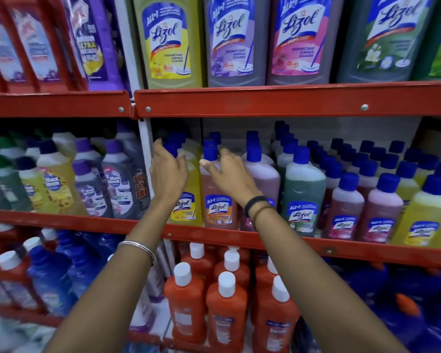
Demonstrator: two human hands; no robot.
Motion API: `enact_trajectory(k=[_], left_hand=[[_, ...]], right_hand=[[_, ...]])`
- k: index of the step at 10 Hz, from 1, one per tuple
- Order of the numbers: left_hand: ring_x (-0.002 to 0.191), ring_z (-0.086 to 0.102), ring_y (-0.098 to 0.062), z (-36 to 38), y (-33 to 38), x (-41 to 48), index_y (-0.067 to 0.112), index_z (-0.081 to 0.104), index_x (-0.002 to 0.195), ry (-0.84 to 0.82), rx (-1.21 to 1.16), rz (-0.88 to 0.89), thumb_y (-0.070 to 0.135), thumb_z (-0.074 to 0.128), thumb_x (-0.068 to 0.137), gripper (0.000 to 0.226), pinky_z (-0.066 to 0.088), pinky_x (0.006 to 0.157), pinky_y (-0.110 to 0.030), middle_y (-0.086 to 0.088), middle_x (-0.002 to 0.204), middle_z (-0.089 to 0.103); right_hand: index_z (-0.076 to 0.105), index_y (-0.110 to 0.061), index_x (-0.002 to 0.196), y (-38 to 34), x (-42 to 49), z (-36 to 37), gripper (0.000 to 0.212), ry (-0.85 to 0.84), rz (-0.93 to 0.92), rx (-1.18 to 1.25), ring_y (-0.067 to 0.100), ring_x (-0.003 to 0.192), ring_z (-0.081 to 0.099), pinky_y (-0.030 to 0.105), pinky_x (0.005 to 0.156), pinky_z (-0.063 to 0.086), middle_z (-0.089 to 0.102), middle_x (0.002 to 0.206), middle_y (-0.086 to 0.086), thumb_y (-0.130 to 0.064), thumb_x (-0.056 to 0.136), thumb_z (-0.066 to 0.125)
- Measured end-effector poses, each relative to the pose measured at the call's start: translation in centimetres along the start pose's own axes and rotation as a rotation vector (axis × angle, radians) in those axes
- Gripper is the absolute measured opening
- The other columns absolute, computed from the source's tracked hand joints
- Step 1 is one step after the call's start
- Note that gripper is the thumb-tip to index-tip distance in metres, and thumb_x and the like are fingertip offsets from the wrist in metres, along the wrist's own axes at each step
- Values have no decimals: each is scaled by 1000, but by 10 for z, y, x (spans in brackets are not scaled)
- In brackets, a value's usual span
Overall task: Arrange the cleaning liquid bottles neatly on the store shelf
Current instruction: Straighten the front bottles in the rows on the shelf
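Note:
Rows of blue-capped cleaning liquid bottles stand on the middle red shelf (239, 235). At the front left stands a yellow bottle (191, 189), then an orange-pink bottle (215, 194), a pink bottle (264, 174) and a green bottle (303, 194). My left hand (167, 171) is raised in front of the yellow bottle, fingers spread near its blue cap, holding nothing. My right hand (229, 174) hovers in front of the orange-pink and pink bottles, fingers apart, thumb near the orange-pink bottle's neck. Whether either hand touches a bottle is unclear.
Large bottles in yellow (167, 42), purple, pink and green fill the upper shelf (265, 100). Orange bottles with white caps (225, 309) stand below. Purple-capped bottles (117, 179) fill the left bay; more pink and yellow bottles (418, 215) stand to the right.

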State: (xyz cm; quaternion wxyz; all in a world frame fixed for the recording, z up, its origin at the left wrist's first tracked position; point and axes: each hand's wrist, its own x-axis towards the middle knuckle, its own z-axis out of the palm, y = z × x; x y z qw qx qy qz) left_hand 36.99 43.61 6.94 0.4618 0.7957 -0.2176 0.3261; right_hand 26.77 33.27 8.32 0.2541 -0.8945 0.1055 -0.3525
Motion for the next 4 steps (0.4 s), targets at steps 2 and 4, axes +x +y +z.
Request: enact_trajectory(k=[2, 4], left_hand=[[99, 58, -48, -4, -6, 8, -2, 37, 127, -78, -7, 40, 17, 49, 93, 40, 49, 79, -52, -34, 110, 60], [118, 46, -47, -7, -1, 1, -4, 23, 140, -112, 18, 18, 16, 45, 94, 54, 42, 97, -52, -33, 130, 48]], right_hand=[[56, 1, 104, -12, 10, 1, 44, 42, 53, -120, 40, 100, 59, 38, 73, 45, 64, 107, 24, -40, 90, 53], [55, 2, 105, -16, 0, -1, 41, 65, 66, -86, 39, 99, 59, 35, 67, 38, 64, 106, 22, -36, 91, 54]])
